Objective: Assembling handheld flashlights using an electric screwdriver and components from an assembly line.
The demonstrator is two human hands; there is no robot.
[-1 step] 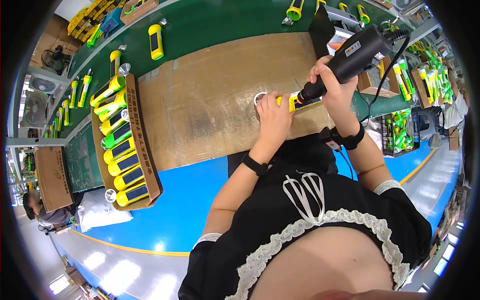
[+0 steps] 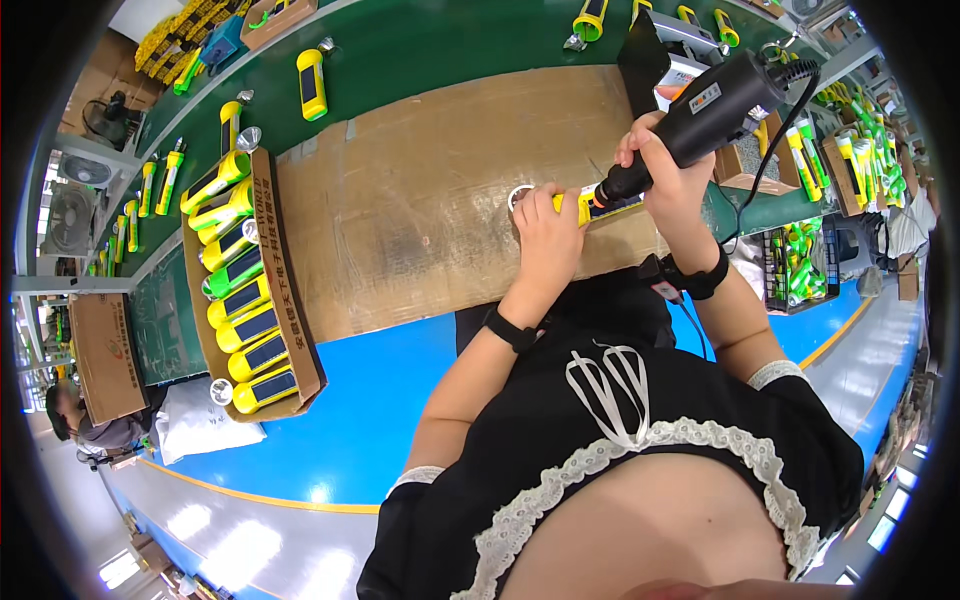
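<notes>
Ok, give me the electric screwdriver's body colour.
Electric screwdriver: black body, seen best in the head view.

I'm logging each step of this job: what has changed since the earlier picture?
Nothing visibly changed. The left hand still holds the flashlight on the cardboard, the right hand still grips the black power tool, and the side box stays put.

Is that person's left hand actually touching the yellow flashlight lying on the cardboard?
Touching. The head view shows the left hand curled over the yellow flashlight, with no gap visible between them.
</notes>
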